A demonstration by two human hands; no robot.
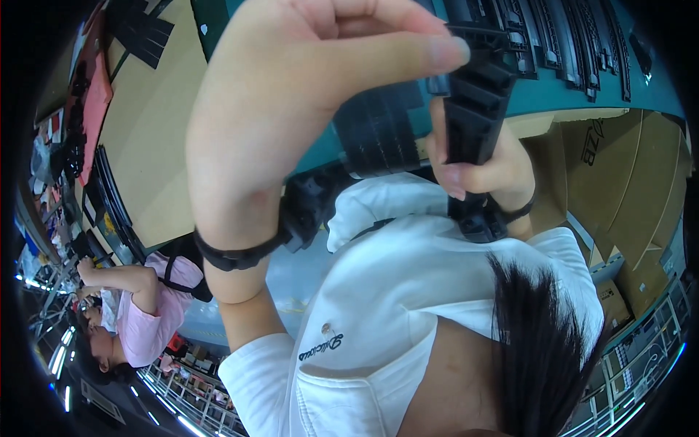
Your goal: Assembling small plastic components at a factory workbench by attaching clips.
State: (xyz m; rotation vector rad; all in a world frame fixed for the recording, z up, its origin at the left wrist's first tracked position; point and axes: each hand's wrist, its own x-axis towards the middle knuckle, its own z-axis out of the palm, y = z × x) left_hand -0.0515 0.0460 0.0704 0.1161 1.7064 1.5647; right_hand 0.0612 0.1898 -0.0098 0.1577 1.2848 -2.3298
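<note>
A long, ribbed black plastic part [477, 109] stands nearly upright in front of my chest. My right hand [491, 171] wraps its fingers and thumb round the part's lower half. At the upper end, my left hand [320, 65] pinches with thumb and bent fingers, the thumb lying along the edge. A small dark bluish piece [437, 85] shows just under the left thumb, and I cannot make out whether it belongs to the part. Both wrists wear black straps; a black device [309, 207] sits on the left one.
Several long black plastic strips [575, 44] lie side by side on the green tabletop [648, 91]. Black tape [378, 131] covers part of the table edge. Cardboard boxes [604, 175] stand at right. Cardboard sheeting [156, 146] lies at left, with a person in pink [149, 313] nearby.
</note>
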